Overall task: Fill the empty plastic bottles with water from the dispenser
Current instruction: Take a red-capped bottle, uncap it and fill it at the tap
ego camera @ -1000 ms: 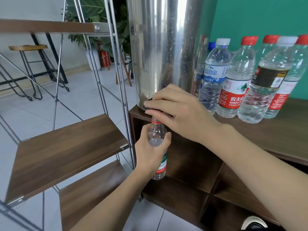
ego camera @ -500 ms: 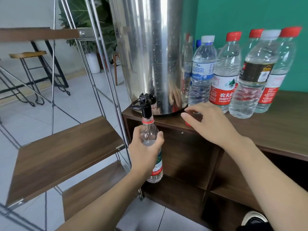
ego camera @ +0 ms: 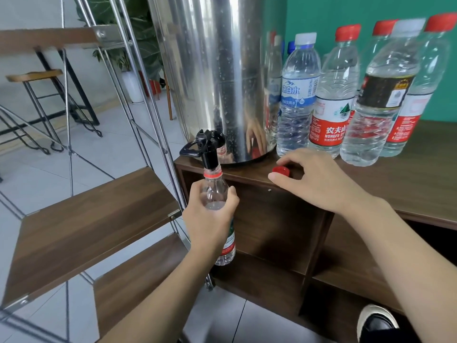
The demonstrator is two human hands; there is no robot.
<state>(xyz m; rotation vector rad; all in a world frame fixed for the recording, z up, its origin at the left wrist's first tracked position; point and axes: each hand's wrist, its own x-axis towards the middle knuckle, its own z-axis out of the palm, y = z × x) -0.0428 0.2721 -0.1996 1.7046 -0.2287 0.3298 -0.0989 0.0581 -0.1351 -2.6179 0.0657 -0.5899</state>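
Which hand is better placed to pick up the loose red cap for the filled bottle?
Right. The right hand already rests on the dark wooden cabinet top with its fingers at the small red plastic cap, while the left hand grips the clear plastic bottle under the black spout.

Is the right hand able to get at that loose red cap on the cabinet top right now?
Probably yes: the right hand already arches over the red cap, nothing lying between them.
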